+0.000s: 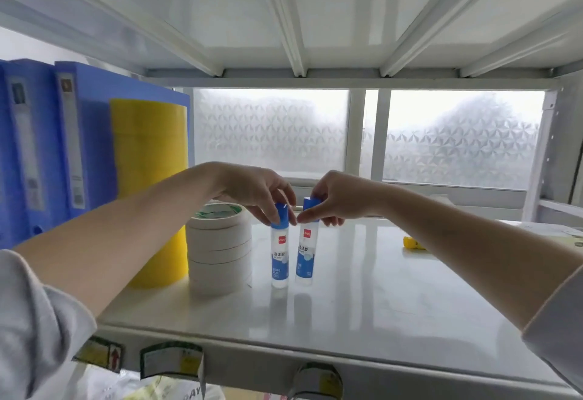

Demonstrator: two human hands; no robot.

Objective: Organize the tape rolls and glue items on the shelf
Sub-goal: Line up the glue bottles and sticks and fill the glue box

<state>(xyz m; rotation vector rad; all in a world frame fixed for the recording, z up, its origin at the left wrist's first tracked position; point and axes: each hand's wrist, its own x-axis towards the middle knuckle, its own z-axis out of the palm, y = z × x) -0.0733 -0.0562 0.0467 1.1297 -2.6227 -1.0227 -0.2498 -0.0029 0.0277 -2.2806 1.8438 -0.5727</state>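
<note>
Both hands are reaching onto the white shelf (362,298). The left hand (252,193) is pinching the blue cap of the left glue bottle (279,254), which is standing upright near the shelf's middle. The right hand (337,199) is gripping the cap of the right glue bottle (306,251), which is leaning slightly and seems to be touching the surface. A stack of white tape rolls (219,248) is sitting just left of them, with yellow tape rolls (148,160) and blue folders (56,147) toward the left edge.
</note>
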